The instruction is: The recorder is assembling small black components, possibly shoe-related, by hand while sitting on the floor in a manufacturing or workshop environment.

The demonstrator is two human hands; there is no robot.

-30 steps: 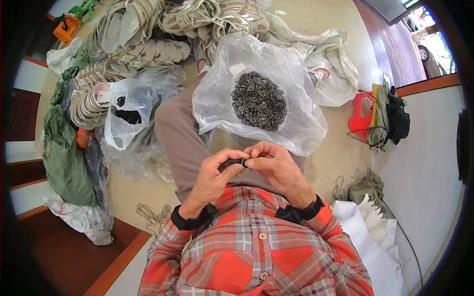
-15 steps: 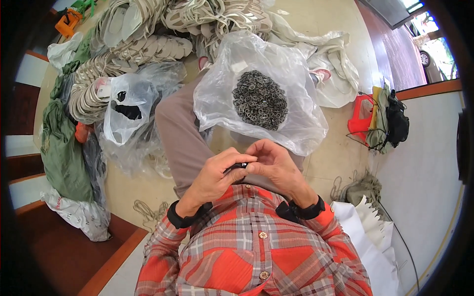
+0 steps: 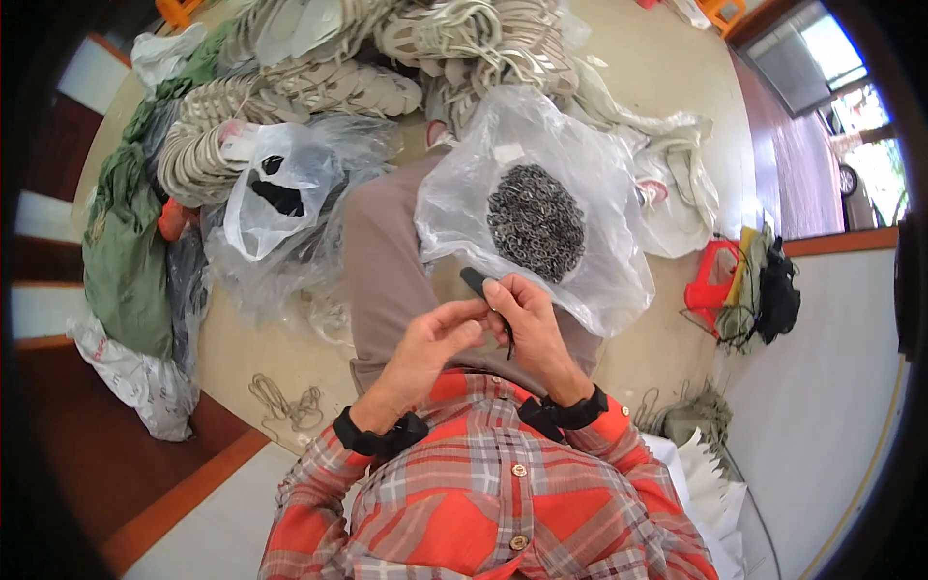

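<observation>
A short black strap (image 3: 473, 280) is pinched between the thumb and fingers of my right hand (image 3: 535, 326). Its wide end points up and away to the left, and a thin dark tail hangs below the fingers. Close beside it is my left hand (image 3: 425, 350), thumb and index finger apart, the index tip near the right fingers; whether it touches the strap I cannot tell. Just beyond my hands, a clear plastic bag (image 3: 619, 280) lies spread over my lap, with a heap of small dark metal buckles (image 3: 536, 222) on it.
Stacks of beige strappy shoe parts (image 3: 338, 92) cover the far floor. At left lie a white plastic bag (image 3: 253, 232) holding black pieces and a green cloth (image 3: 130, 261). A red plastic stool (image 3: 710, 290) stands right, beside a black bag (image 3: 776, 295). Loose cord (image 3: 287, 403) lies left.
The black strap has gone from my left fingers to my right hand, which now holds it upright. My left fingers have opened and drawn slightly back. The view has shifted a little.
</observation>
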